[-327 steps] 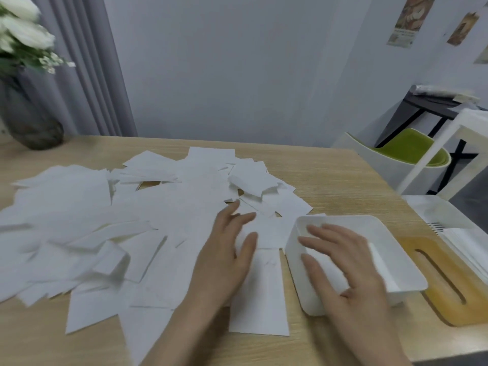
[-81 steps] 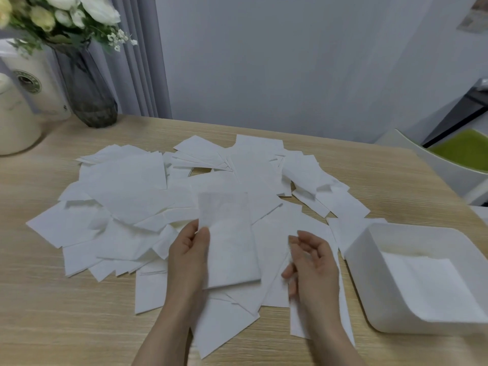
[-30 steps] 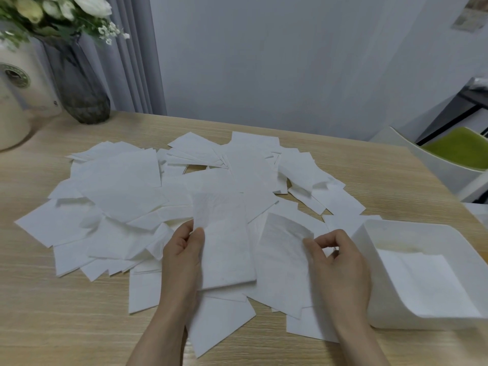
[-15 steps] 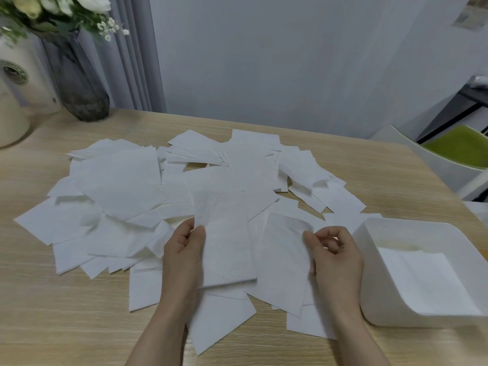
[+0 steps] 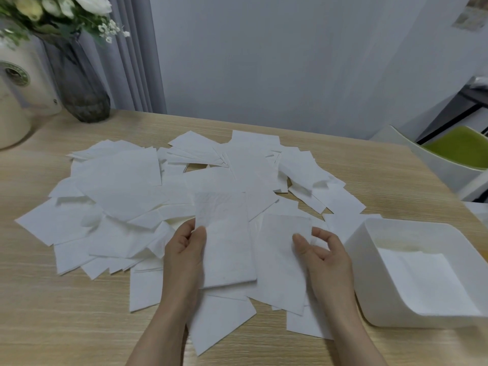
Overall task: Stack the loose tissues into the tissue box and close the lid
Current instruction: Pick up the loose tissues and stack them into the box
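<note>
Dozens of loose tissues (image 5: pixel 126 196) lie overlapped across the middle of the desk (image 5: pixel 52 326), reaching toward its far edge, so most of the task is judged outstanding. One folded tissue (image 5: pixel 224 241) is grasped by the left hand (image 5: pixel 184 257), thumb on top along its left edge, apparently so that gathered sheets can be squared into a stack before transfer. A second tissue (image 5: pixel 282 260) is pinched at its right edge by the right hand (image 5: pixel 327 257), raised just beside the first; the likely purpose is to lay it onto the left-hand sheet. An open white tissue box (image 5: pixel 369 291) stands near the right edge of the desk, just right of the right hand, within short reach for loading. Flat tissues already rest on its floor. No lid is identifiable in this view. A glass vase of flowers (image 5: pixel 79 83) stands at the far left corner, well apart from the work.
</note>
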### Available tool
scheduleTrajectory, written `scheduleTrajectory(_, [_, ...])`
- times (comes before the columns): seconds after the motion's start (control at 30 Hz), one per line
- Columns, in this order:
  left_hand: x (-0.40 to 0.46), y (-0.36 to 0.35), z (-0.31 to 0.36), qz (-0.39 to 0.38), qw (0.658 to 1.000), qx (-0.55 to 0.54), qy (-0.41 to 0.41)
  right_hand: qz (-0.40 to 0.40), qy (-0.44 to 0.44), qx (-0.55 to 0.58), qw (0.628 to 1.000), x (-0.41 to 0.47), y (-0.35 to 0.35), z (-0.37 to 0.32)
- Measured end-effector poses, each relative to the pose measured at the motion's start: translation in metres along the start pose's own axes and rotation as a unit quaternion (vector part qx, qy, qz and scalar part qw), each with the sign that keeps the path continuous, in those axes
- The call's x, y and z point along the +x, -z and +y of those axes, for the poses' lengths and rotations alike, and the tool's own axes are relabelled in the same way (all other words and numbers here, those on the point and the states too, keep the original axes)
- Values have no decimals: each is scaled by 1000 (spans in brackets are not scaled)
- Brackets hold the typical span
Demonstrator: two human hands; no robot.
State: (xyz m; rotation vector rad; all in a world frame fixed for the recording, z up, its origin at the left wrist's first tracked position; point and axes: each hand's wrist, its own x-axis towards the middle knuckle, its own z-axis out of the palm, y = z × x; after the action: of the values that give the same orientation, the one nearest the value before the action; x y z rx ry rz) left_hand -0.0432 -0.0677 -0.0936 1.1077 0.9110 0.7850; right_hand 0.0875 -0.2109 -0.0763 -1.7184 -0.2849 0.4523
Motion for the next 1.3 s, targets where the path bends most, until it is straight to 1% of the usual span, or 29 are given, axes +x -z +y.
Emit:
scheduleTrajectory(0.07, [0,0,0,-2,1000,-2,0,-22,-7,-17,1000,-4,0,0])
scheduleTrajectory(0.17, [1,0,-1,0,1000,-3,2,-21,22,-70,997,-7,3,7])
scheduleTrajectory(0.23, [0,0,-1,-1,1000,-4,-2,-11,47,-107,993,-5,5,13])
scheduleTrajectory(0.3, [0,0,0,-5,1000,-9,-8,22,80,-124,989,-3,6,13])
scheduleTrajectory(0.43, [-3,-1,2,-20,1000,-15,-8,72,131,-77,986,5,8,3])
scheduleTrajectory(0.53, [-2,-3,1,-31,999,-8,-1,84,121,-15,989,9,8,-7])
scheduleTrajectory(0.63, [-1,-2,1,-32,999,2,4,58,70,59,994,10,2,-14])
scheduleTrajectory(0.77, [0,-3,0,-38,999,5,9,-10,28,50,998,6,-23,-15])
scheduleTrajectory(0.83, [0,-2,0,-39,999,6,9,-6,26,57,998,7,-30,-17])
scheduleTrajectory(0.93, [0,-2,-1,-37,999,8,4,33,30,91,995,14,-28,-25])
scheduleTrajectory(0.97, [0,-2,-1,-39,999,9,2,28,29,101,994,15,-26,-27])
scheduleTrajectory(1.13, [1,-3,-2,-40,999,15,-1,-52,6,37,998,5,-38,-22])
scheduleTrajectory(1.3, [0,-4,-1,-32,999,9,6,-80,15,-9,997,-4,-55,-11])
